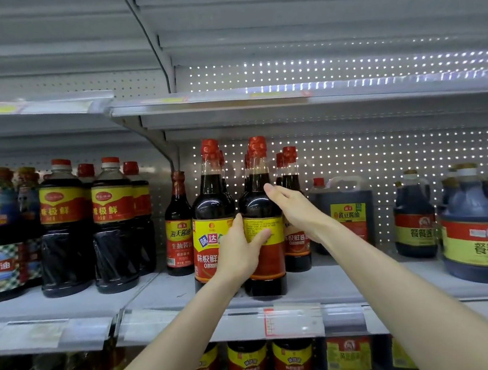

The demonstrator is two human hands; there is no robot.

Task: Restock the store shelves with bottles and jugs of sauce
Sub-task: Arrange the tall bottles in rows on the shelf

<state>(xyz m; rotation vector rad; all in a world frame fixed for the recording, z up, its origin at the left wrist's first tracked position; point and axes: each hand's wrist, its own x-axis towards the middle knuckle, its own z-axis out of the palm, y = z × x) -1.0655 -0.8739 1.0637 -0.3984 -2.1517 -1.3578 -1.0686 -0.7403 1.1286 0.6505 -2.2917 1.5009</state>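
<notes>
The bottle [266, 262] stands upright at the front of the middle shelf [327, 285]. Its long axis is vertical and its red cap [257, 144] points straight up toward the shelf above [256, 99]. Its base is down on the shelf just behind the front lip, above a price tag [291, 318]. The side of its yellow and red label that faces out carries small print.

Both hands are clamped on it. The left hand [240, 247] grips it from the left at label height, with the thumb laid across the front of the label and the fingers going round the far side. The right hand [294, 209] curls round the right shoulder of the dark glass, higher up, with the index finger reaching across the front. Both forearms reach up from below.

A matching bottle [209, 214] stands just beside it on the left, touching or nearly so, with large characters on its label facing out. Left of that is a small bottle [178, 224]. More red-capped bottles [298, 239] stand behind on the right, then a square jug [348, 211], then round jugs [472, 232] farther right. The left bay holds dark bottles [62, 227] with red and yellow labels. Jars [247, 364] sit on the shelf below.
</notes>
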